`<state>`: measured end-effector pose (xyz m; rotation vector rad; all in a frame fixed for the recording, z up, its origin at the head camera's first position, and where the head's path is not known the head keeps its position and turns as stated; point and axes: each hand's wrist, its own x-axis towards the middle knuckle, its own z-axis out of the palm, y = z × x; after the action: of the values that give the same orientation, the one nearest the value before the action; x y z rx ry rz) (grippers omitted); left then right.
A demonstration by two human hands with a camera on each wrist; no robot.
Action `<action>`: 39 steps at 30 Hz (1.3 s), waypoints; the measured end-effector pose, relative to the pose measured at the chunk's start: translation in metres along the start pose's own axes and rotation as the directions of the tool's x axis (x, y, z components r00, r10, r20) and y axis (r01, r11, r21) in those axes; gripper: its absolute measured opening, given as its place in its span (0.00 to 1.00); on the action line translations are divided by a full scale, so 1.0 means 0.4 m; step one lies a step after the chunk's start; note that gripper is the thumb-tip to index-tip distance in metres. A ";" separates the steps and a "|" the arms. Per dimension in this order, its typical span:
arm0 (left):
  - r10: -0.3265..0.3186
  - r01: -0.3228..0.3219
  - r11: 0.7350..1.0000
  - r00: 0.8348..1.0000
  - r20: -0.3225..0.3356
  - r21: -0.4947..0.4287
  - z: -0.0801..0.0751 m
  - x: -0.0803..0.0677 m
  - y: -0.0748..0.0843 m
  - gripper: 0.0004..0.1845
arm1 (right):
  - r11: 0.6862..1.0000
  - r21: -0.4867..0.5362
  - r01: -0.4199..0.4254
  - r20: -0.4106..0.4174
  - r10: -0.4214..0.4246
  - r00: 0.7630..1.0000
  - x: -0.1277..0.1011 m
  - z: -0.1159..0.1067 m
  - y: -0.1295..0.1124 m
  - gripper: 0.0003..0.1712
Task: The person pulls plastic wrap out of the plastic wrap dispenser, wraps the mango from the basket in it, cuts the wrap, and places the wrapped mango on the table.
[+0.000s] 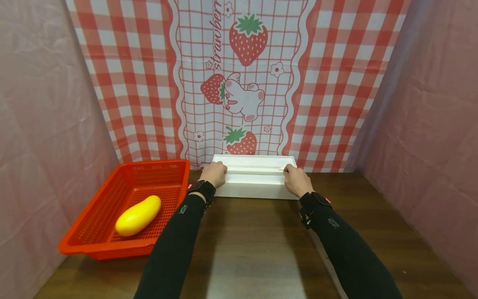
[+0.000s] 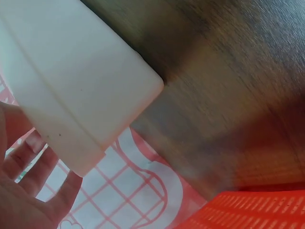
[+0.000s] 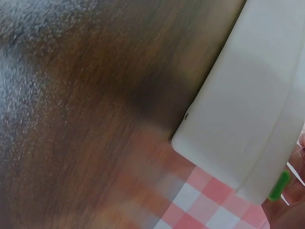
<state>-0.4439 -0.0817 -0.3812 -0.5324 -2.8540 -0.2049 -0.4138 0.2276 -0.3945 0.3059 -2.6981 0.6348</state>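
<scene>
A long white box (image 1: 254,191) stands at the back of the table, against the patterned cloth. My left hand (image 1: 214,174) grips its left end, and my right hand (image 1: 297,181) holds the right end. Between the hands a thin white ridge runs across the top. In the left wrist view, fingers (image 2: 35,171) reach round the end of the white box (image 2: 81,81), below a seam along its side. The right wrist view shows a small green clip (image 3: 279,185) beside my partly hidden right fingers. Whether a lid is raised, I cannot tell.
Left of my left arm sits a red-orange plastic basket (image 1: 87,222) with a smooth yellow oblong object (image 1: 138,216) inside. The brown wooden table (image 1: 246,245) lies in front of the box. A checked strawberry cloth (image 1: 328,83) hangs behind, and pink cloth (image 1: 429,124) hangs at both sides.
</scene>
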 end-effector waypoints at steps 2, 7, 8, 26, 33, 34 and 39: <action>0.008 -0.008 1.000 1.000 -0.008 0.010 0.000 0.000 -0.002 0.08 | 1.000 0.010 -0.003 -0.004 0.003 1.000 -0.002 -0.002 0.000 0.14; 0.001 -0.001 1.000 1.000 -0.029 -0.010 -0.002 0.001 -0.004 0.08 | 1.000 0.022 0.000 -0.014 0.000 1.000 -0.003 -0.001 0.003 0.14; -0.010 0.009 0.999 1.000 -0.028 -0.031 -0.002 0.001 -0.004 0.07 | 1.000 0.023 -0.002 -0.017 0.002 1.000 -0.003 0.000 0.004 0.14; -0.175 0.128 0.865 0.983 -0.053 -0.485 -0.031 -0.011 -0.001 0.08 | 0.991 0.126 -0.036 -0.057 0.044 0.997 0.008 -0.006 -0.016 0.12; -0.180 0.136 0.840 0.983 -0.033 -0.524 -0.045 -0.018 0.011 0.09 | 0.988 0.136 -0.076 -0.049 0.083 0.995 0.011 -0.026 -0.028 0.13; -0.180 0.133 0.837 0.983 -0.038 -0.530 -0.045 -0.017 0.010 0.09 | 0.987 0.138 -0.080 -0.051 0.088 0.995 0.010 -0.029 -0.029 0.13; -0.178 0.119 0.826 0.982 -0.054 -0.551 -0.039 -0.011 0.002 0.09 | 0.986 0.140 -0.085 -0.047 0.092 0.995 0.007 -0.038 -0.031 0.14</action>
<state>-0.4364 -0.0850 -0.3673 -0.3735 -2.7073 -1.0690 -0.4084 0.2234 -0.3757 0.2014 -2.6343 0.8457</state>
